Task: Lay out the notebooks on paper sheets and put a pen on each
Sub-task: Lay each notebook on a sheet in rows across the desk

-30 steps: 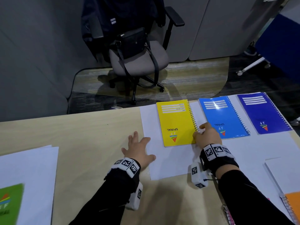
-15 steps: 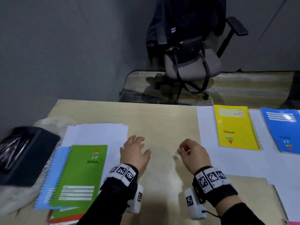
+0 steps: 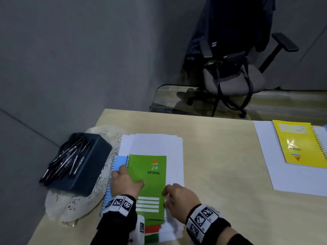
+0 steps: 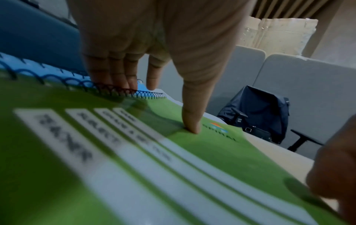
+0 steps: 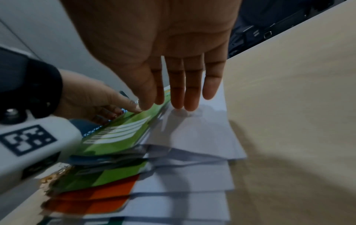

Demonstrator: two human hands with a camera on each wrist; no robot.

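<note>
- Now we have turned from the yellow notebook [image 3: 300, 144], laid on its paper sheet [image 3: 276, 165], back to the supply stack.
- Our left hand [image 3: 123, 181] pinches the green notebook [image 3: 148, 175] at its spiral; our right hand [image 3: 178, 197], fingers straight, presses the white sheets [image 3: 155, 144] beside it.
- Pens [image 3: 65, 158] wait in the dark box [image 3: 92, 170], left; more notebooks underneath may drag.
</note>
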